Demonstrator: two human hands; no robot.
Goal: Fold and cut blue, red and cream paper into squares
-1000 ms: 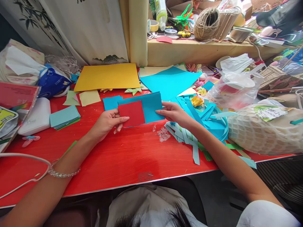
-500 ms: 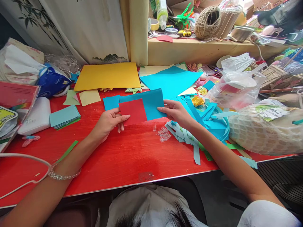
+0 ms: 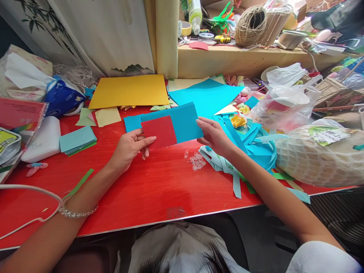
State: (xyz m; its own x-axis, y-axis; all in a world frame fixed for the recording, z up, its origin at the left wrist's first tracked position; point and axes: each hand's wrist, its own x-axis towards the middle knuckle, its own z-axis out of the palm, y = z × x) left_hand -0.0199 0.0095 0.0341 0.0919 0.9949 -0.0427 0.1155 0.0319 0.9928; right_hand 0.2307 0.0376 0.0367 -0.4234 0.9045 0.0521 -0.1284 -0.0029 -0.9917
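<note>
My left hand (image 3: 129, 149) pinches a small red paper square (image 3: 159, 132) at its left edge, thumb in front. The square lies flat over a longer blue paper piece (image 3: 184, 121), and both are held above the red table. My right hand (image 3: 214, 136) is at the right end of the blue paper, its bent fingers closed about that edge; part of the fingertips is hidden. Another blue paper piece (image 3: 133, 123) shows behind the left hand.
A yellow sheet (image 3: 129, 91) and large blue sheet (image 3: 204, 94) lie at the back. Cut blue strips (image 3: 256, 144) heap up on the right, beside a netted bag (image 3: 318, 155). A stack of light-blue cards (image 3: 77, 139) and a white cable (image 3: 36, 189) are on the left.
The blue paper has tilted up and shifted slightly right at its right end. My right hand has moved a little right, its thumb no longer on the paper's front. My left hand stays put.
</note>
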